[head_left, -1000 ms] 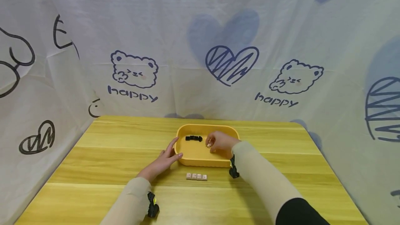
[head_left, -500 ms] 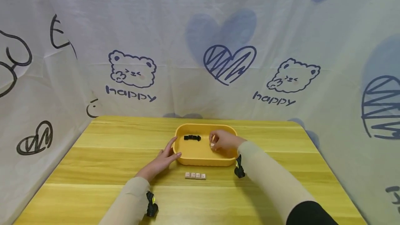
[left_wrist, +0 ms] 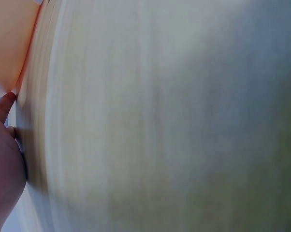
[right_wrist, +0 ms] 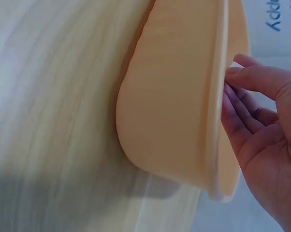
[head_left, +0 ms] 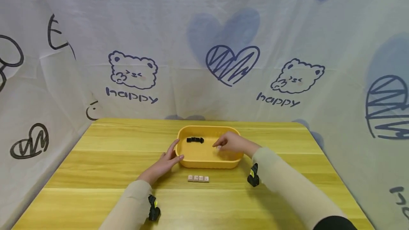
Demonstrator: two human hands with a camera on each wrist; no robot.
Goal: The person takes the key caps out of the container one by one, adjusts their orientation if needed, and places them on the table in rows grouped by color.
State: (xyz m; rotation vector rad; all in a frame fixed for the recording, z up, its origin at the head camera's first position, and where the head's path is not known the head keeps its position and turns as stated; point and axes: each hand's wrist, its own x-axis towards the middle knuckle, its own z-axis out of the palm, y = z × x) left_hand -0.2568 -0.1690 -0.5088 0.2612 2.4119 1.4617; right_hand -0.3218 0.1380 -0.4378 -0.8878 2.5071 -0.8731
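A yellow plastic tray [head_left: 209,164] stands on the wooden table. My left hand [head_left: 162,166] rests against its left end, fingers and thumb spread fairly straight along the wall. Inside the tray, toward the right, the fingertips of my right hand [head_left: 234,142] pinch a small whitish keycap [head_left: 219,147], mostly covered by the fingers. The right wrist view shows that hand [right_wrist: 266,116] reaching over the rim, fingers curled and thumb against them. Black keycaps [head_left: 195,140] lie in a short row at the tray's back left. On the table before the tray is a row of several white keycaps [head_left: 198,179].
The wooden table [head_left: 121,201] extends around the tray on all sides. Behind it and at both sides hangs a pale cloth [head_left: 179,27] printed with hearts and bears. A black wrist device [head_left: 154,208] sits on the left sleeve, another [head_left: 254,175] on the right.
My right hand has shifted a little to the right inside the tray with the whitish keycap in its fingers. The left hand stays at the tray's left end.
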